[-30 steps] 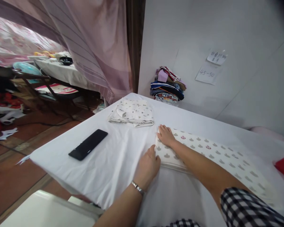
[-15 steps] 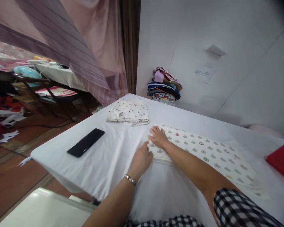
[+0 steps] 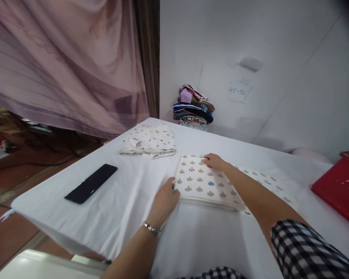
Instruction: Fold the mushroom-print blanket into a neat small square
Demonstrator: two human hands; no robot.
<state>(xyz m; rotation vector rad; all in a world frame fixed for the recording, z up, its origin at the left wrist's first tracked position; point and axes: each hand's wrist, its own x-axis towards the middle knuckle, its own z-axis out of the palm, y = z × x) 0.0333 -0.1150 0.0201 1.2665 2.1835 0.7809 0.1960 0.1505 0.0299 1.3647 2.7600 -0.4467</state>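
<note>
A white cloth [image 3: 200,182] with grey crown-like prints lies folded in layers in front of me, a few prints in blue and red. Its remaining length [image 3: 264,180] stretches to the right behind my right forearm. My left hand [image 3: 165,198], with a silver bracelet at the wrist, has its fingers closed at the cloth's near left edge. On the far edge, my right hand [image 3: 214,161] rests with fingers bent and together against the fabric. Farther back on the table lies another folded white printed cloth [image 3: 151,139].
A black phone [image 3: 91,183] lies at the left on the white-covered table [image 3: 128,205]. A red plastic basket [image 3: 339,188] stands at the right edge. Against the wall rises a stack of folded clothes [image 3: 193,106]. A pink curtain [image 3: 104,77] hangs behind, and a white stool-like surface [image 3: 46,267] is below left.
The cloth's right part has been folded over to the left, making a thicker, shorter stack. My right hand has moved right along the far edge. The view has shifted right.
</note>
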